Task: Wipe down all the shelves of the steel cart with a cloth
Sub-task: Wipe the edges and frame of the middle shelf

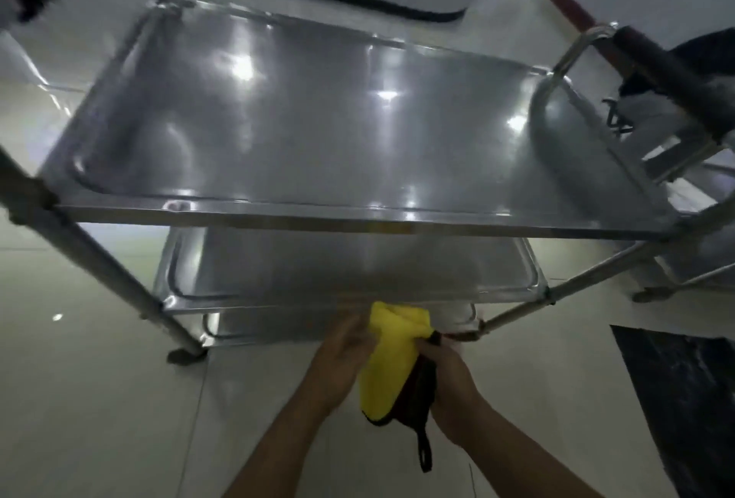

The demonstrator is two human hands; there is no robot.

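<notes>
Cloth (391, 358), yellow, hangs bunched between both hands just near the cart (318, 219); left hand (342, 362) and right hand (447, 374) each clamp it. Better fold it flat before wiping.

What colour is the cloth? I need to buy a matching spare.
Bright yellow with dark trim and a black hanging loop, seen in the head view: cloth.

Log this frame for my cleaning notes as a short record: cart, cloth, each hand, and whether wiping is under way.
cart: steel cart, three shelves visible, top shelf bare
cloth: yellow cloth with dark edging, held in front of the cart, low down
left hand: left hand holds the cloth's left side
right hand: right hand grips its dark edge
wiping: cloth not on any shelf
</notes>
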